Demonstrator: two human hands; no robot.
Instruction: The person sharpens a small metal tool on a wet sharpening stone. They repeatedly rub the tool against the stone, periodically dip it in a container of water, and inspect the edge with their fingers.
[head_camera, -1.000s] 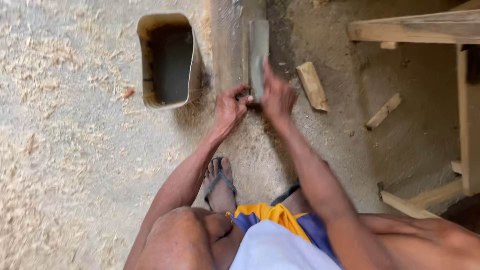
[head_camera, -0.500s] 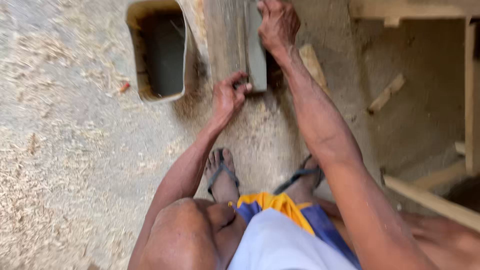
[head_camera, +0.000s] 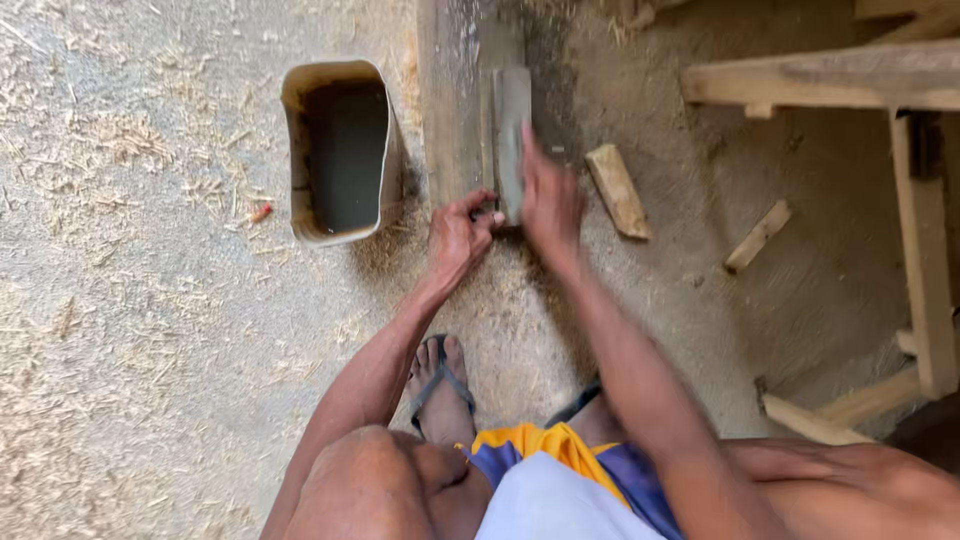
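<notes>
The left hand (head_camera: 458, 238) curls its fingers onto the near end of the grey flat stone (head_camera: 511, 140) lying on a plank (head_camera: 452, 110), while the blurred right hand (head_camera: 548, 200) covers the stone's lower edge, its grip impossible to judge.

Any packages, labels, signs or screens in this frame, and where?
Cut-open container: on the ground left of the plank, rounded rectangle, tan walls, dark inside; no label visible.
No signs or screens.
</notes>
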